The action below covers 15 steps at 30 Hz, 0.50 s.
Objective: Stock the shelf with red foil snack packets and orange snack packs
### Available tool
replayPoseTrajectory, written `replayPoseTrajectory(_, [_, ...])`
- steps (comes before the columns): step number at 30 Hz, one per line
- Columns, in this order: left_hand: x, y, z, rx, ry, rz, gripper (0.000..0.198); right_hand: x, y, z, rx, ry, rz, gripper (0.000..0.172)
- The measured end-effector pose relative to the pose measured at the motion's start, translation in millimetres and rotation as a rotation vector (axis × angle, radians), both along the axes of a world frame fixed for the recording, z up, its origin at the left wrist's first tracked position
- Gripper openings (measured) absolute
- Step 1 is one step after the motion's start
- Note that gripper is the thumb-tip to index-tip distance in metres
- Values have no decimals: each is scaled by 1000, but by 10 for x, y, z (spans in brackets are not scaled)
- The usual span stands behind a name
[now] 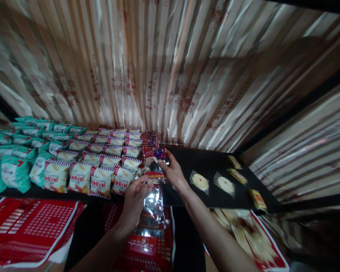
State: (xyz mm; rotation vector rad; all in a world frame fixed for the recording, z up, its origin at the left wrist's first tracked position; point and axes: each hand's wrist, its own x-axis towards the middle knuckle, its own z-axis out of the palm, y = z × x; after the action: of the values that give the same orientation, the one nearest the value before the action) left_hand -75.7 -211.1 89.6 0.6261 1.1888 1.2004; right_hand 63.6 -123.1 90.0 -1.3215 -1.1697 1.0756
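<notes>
My left hand (136, 193) is closed at the lower left corner of a dark red and clear plastic snack packet (155, 164). On the same packet's right side, my right hand (172, 172) is closed with the thumb across its front. The packet is at the front of a row of similar red packets (149, 138) on the black shelf (184, 160). Just below my hands are shiny silver packets (152, 206), over a red basket (167, 241). I cannot make out whether they touch my left hand.
Left of the row stand several white-and-red snack bags (79, 177), then teal bags (15, 172). To the right lie two round pale packets (200, 182) and several yellow packets (257, 200). Below are another red basket (49, 223) and a container of pale packets (249, 234). Striped sheeting (170, 75) hangs behind.
</notes>
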Motion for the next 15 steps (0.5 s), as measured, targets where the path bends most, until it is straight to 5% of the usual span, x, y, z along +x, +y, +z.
replayPoseTrajectory(6, [-56, -211, -195, -55, -9, -47, 58, 20, -226, -183, -10, -80, 5, 65])
replayPoseTrajectory(15, [-111, -281, -241, -103, -45, -36, 70, 15, -310, -216, -47, -175, 44, 71])
